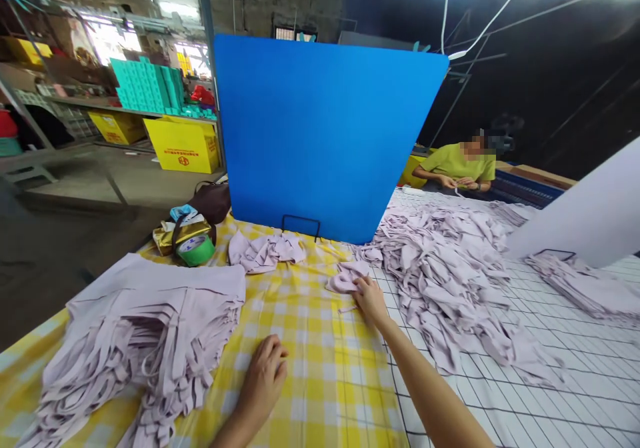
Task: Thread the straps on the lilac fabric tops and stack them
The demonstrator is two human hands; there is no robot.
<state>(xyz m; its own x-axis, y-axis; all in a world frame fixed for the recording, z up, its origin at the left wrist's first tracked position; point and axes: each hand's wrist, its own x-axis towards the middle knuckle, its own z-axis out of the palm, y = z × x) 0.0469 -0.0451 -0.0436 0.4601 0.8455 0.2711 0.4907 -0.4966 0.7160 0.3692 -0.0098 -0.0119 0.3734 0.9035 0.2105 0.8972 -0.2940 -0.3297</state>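
My right hand reaches out to a small crumpled mauve cloth piece near the right edge of the yellow checked cloth, its fingers closed on the piece's right end. Lower and to the left, my left hand rests over the checked cloth with its fingers curled; no object shows in it. Left of that hand lies a neat stack of mauve garments with straps hanging down. Another crumpled mauve bundle sits before the blue board.
A large loose heap of mauve pieces covers the white gridded surface on the right. Green tape and a dark bag lie at the back left. A person in a yellow-green top sits beyond, handling something small. A flat mauve stack lies far right.
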